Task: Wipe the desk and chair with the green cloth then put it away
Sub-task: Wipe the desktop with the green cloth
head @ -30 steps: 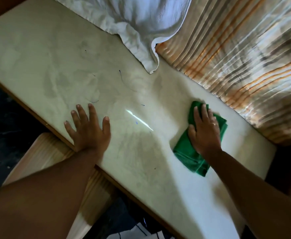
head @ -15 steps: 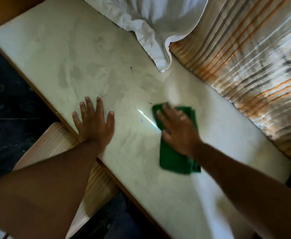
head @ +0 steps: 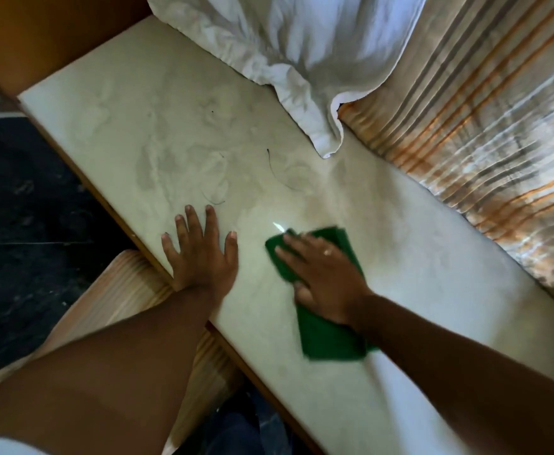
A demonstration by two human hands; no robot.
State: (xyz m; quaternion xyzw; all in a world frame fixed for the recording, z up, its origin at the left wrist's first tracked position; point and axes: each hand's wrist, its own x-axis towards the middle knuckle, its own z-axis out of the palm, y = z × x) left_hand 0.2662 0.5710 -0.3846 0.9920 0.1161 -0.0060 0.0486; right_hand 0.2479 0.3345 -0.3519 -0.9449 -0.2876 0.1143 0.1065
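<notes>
— Where do we have the green cloth [head: 329, 336] right now?

— Flat on the pale table [head: 416, 284], near its front edge. Our right hand [head: 323, 274] lies on top of it, palm down, fingers spread and stretched out; there is no closed grip, the hand only presses the cloth against the surface. A ring shows on one finger. Part of the cloth sticks out behind the wrist and a corner shows past the fingertips.

— And our left hand [head: 203, 254]?

— It rests open on the table just beside the cloth, not touching it, fingers splayed, holding nothing. The heel of the hand sits at the table's front edge.

— What else do we see?

— Thin dark strands and grey smudges on the table beyond our left hand. A crumpled white cloth [head: 288, 57] hangs over the far edge, next to a striped curtain [head: 485, 126]. The wooden chair [head: 131, 297] sits below the front edge, under our left forearm.
</notes>
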